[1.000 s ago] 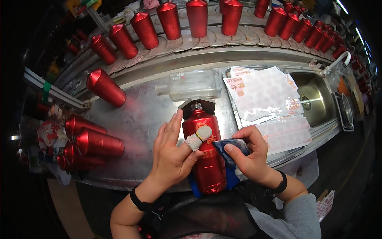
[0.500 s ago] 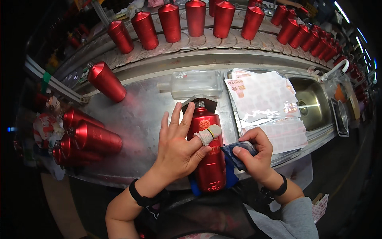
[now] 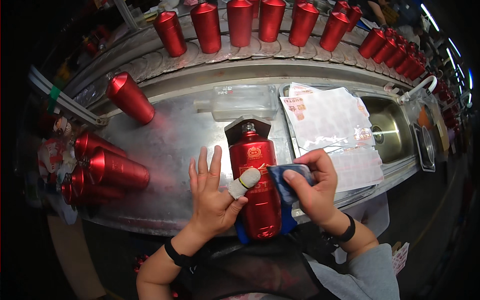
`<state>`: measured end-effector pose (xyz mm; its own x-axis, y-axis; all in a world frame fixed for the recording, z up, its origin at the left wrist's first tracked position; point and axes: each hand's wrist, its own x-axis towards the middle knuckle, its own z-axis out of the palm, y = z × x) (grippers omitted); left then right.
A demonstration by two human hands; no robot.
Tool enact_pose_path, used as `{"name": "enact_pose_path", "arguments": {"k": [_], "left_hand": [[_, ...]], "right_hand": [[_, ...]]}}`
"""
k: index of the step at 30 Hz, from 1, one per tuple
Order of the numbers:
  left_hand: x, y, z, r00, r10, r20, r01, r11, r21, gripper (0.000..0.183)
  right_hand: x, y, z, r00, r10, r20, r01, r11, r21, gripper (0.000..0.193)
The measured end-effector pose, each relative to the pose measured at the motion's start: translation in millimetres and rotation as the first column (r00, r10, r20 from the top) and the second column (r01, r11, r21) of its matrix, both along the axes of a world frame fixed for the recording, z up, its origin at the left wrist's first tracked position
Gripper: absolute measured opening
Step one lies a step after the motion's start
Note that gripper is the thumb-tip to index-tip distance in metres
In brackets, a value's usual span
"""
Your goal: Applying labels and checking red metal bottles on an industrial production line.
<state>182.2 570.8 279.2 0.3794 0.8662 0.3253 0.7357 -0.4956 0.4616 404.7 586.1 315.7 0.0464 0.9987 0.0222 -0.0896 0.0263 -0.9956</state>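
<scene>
Lying in front of me, neck pointing away, is a red metallic bottle [image 3: 254,215] with gold markings. Its neck end sits at a dark angled rest [image 3: 232,134], and blue cloth [image 3: 288,219] shows beneath its near end. My left hand [image 3: 212,205] is open on the bottle's left side, three fingers spread. A whitish wrapping with a yellow band covers its index finger [image 3: 244,183], which touches or hovers just over the markings. In my right hand [image 3: 320,190] is a flat dark blue pad [image 3: 286,181], pinched between thumb and fingers, its edge at the bottle's right side.
Printed sheets [image 3: 325,120] lie on a tray at right, beside a sink [image 3: 382,127] with a white faucet [image 3: 420,90]. A clear bottle-shaped block [image 3: 245,102] lies beyond the rest. Several red bottles [image 3: 120,170] lie at left; others stand on a conveyor [image 3: 240,56].
My left hand has drawn back toward me and left, its wrapped finger now lower on the bottle. The pad has moved slightly up and left. Conveyor bottles have shifted right.
</scene>
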Motion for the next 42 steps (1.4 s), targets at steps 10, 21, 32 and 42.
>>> {"name": "enact_pose_path", "arguments": {"k": [10,21,32,42], "left_hand": [[-7,-7,-7,0.974,0.136,0.182,-0.115,0.986,-0.12,0.043],[-8,-10,-2,0.979,0.11,0.172,-0.096,0.992,-0.088,0.04],[-24,-28,10,0.95,0.132,0.282,-0.084,0.981,-0.175,0.04],[-48,-35,9,0.932,0.217,0.291,-0.153,0.962,-0.228,0.038]], "right_hand": [[10,8,-24,0.974,-0.081,0.212,0.081,0.997,0.009,0.019],[-13,8,19,0.778,-0.124,0.616,-0.249,0.84,0.482,0.025],[-26,-9,49,0.669,0.077,0.739,-0.534,0.742,0.406,0.041],[-63,-7,54,0.451,-0.024,0.892,-0.711,0.594,0.376,0.037]]}}
